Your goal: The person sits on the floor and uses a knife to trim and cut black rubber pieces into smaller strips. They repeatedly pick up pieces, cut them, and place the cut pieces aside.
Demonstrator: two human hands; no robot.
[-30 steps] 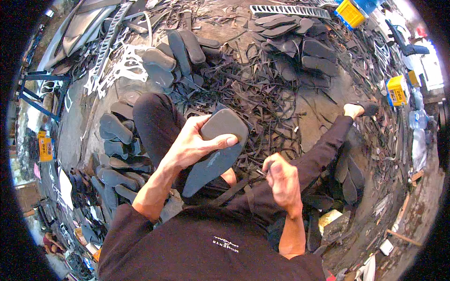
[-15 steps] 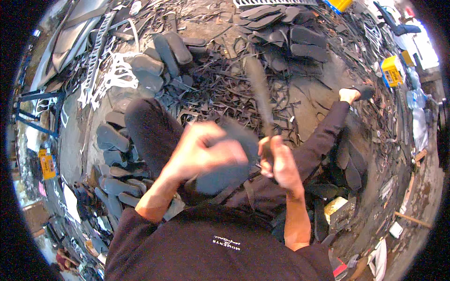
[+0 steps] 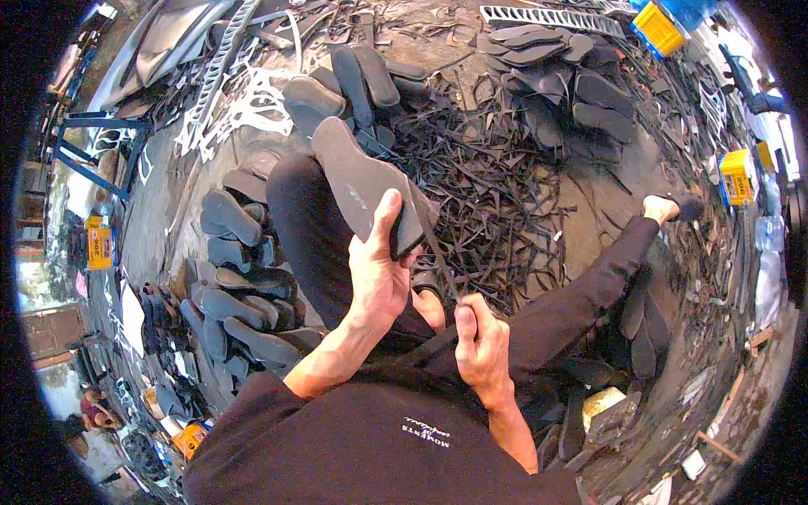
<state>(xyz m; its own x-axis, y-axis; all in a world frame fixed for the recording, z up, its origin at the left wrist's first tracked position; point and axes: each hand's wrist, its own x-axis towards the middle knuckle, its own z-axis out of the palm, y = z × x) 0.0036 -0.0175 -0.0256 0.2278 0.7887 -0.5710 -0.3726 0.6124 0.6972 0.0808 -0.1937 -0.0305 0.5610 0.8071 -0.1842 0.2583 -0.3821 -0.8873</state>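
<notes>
My left hand (image 3: 376,278) grips a dark grey shoe sole (image 3: 358,178), holding it tilted up over my bent left knee, with the thumb lying across its flat face. My right hand (image 3: 482,341) is closed around the handle end of a long, thin-bladed knife (image 3: 439,250); the fist hides the handle. The blade slants up and left from the fist and lies along the right edge of the sole. Whether it cuts into the edge there I cannot tell.
A heap of dark trimmings (image 3: 497,202) covers the floor between my legs. Stacked soles (image 3: 539,50) lie at the back right, and more soles (image 3: 244,307) beside my left thigh. White lattice offcuts (image 3: 261,101) and a blue metal frame (image 3: 97,124) are at the left.
The sole has come up and forward with my left hand and now shows its flat face. My right hand has moved lower and left, and the knife has swung from upright onto the sole's edge.
</notes>
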